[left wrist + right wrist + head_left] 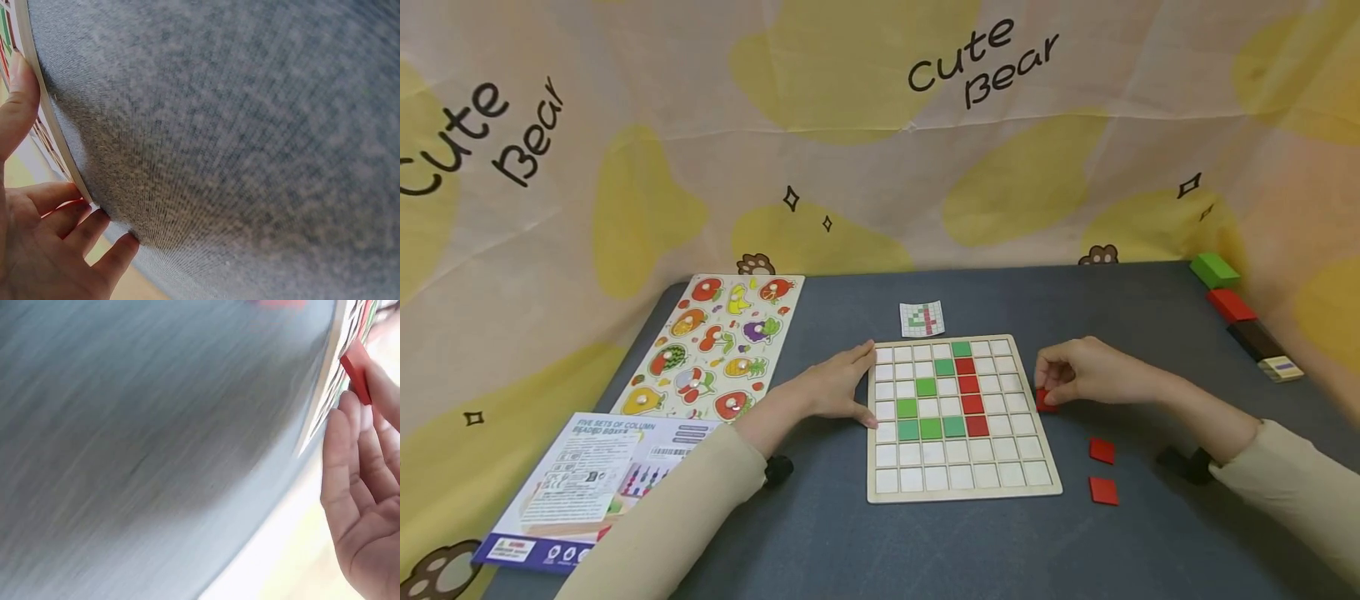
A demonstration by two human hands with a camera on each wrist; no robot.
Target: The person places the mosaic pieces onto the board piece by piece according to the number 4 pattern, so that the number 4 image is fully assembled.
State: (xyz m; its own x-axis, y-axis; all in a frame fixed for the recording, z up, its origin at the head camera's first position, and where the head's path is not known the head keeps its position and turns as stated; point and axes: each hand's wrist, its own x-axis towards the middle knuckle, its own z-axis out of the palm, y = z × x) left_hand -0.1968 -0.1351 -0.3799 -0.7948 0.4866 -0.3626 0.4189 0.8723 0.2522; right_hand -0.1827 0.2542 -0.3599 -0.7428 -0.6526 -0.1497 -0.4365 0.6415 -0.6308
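A wooden grid board (966, 497) lies on the dark table, with green tiles and a column of red tiles set in some of its squares. My left hand (837, 385) touches the board's left edge, thumb and fingers spread along it; the left wrist view shows the thumb (19, 100) on the rim. Beside the right edge, my right hand (1086, 372) pinches a red square tile (1046, 401) between thumb and fingers. That red tile (357, 370) appears tilted in the right wrist view. Two loose red tiles (1103, 491) lie right of the board.
A small pattern card (921, 319) lies behind the board. At left are a fruit puzzle board (711, 350) and a printed box (587, 483). Green, red and dark blocks (1232, 305) line the far right edge. A patterned cloth (850, 167) hangs behind the table.
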